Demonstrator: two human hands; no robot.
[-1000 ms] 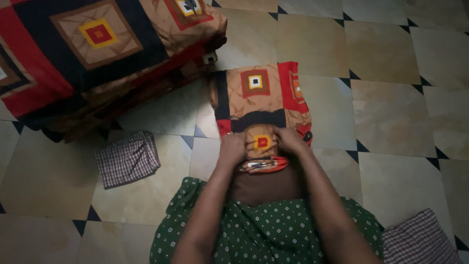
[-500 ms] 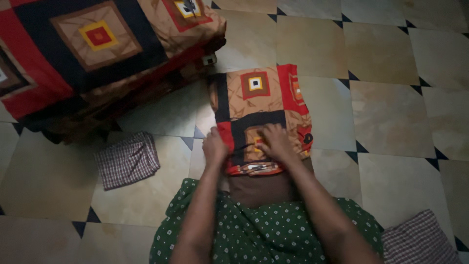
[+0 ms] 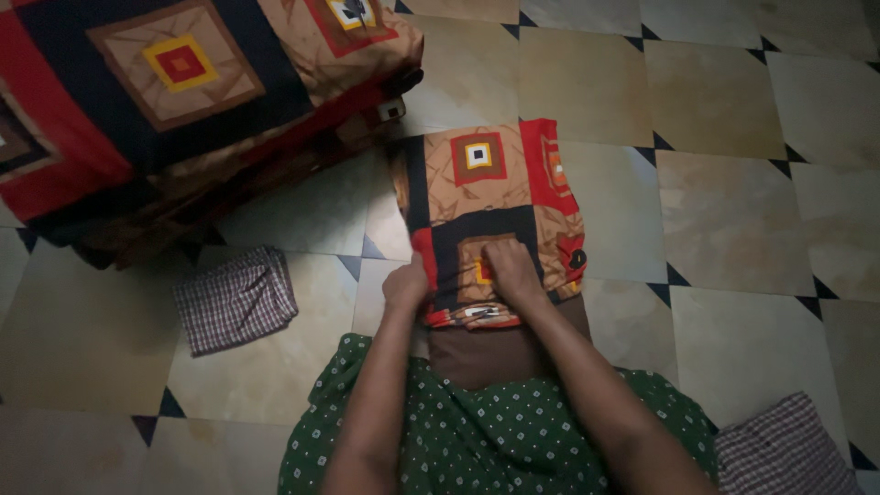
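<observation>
hands pressing a folded patchwork cloth on the tiled floor.
the folded cloth of orange, red and black squares [image 3: 490, 215] lies flat on the beige floor tiles [image 3: 733, 220], just in front of the person's green dotted lap [image 3: 477, 435]. the left hand [image 3: 406, 286] rests curled at the cloth's near left edge; the right hand [image 3: 511, 268] lies knuckled on its near part, fingers bent down against it. a small checked cloth [image 3: 234, 300] lies to the left, another checked cloth [image 3: 779, 449] at the right, and a big patchwork bundle [image 3: 174, 101] beyond.
</observation>
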